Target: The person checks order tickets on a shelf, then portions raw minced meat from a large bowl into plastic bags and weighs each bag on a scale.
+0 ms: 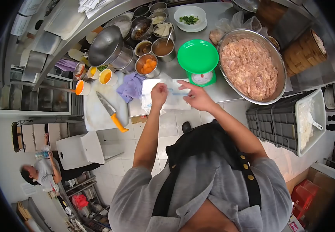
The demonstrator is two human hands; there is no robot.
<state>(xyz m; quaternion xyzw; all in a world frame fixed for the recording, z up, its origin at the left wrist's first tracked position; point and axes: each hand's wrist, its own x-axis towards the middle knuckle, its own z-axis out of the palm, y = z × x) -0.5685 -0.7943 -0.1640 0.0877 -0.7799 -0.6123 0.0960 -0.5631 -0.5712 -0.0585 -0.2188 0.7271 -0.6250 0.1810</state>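
Observation:
My left hand (159, 95) is closed, its fingertips pinched on a thin clear plastic bag (171, 84); the film is faint and partly blurred. To its right, my right hand (199, 97) has its index finger stretched out to the left and the thumb apart, with nothing plainly held. Beneath both hands lies a stack of white plastic bags (181, 103) at the counter's front edge. A scale with a green pan (197, 56) stands just beyond my right hand. Left of the bags is a crumpled purple cloth (130, 86).
A big metal bowl of raw sliced meat (248, 69) sits at right. At left, an orange-handled knife (112, 112) rests on a white cutting board (94, 120). Behind are several metal containers, one with orange yolks (148, 66), and a white bowl (190, 16). Another person (47, 170) sits lower left.

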